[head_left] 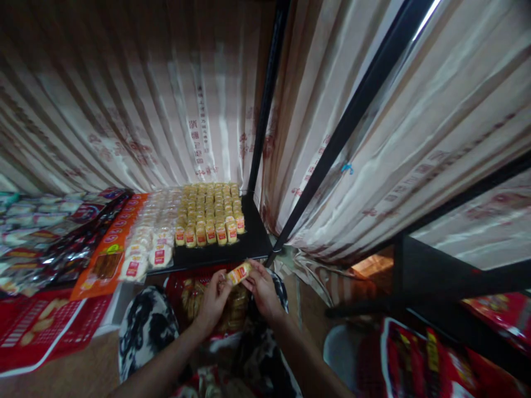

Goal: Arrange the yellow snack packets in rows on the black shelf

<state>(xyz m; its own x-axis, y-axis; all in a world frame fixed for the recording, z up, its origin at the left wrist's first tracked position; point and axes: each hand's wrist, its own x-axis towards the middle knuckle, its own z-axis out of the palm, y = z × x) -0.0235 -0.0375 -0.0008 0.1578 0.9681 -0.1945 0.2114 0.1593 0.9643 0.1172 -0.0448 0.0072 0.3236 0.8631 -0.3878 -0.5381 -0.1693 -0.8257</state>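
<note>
Between my two hands is a small yellow snack packet [239, 273] in clear wrap with a red and white label. My left hand [215, 296] pinches its left end, and my right hand [262, 287] grips its right end. Below them, a red box [174, 287] between my knees holds more wrapped yellow-brown pieces [237, 309]. Just beyond, rows of similar yellow packets [211, 213] stand on a black shelf [207, 255], their labels facing me in the front row.
Left of the yellow rows are white round packets [161, 255], an orange bag [99, 270] and dark glossy packs [78, 235]. Black metal posts [332, 149] and a pale printed curtain [157, 110] enclose the shelf. Red packages [415, 354] sit at the lower right.
</note>
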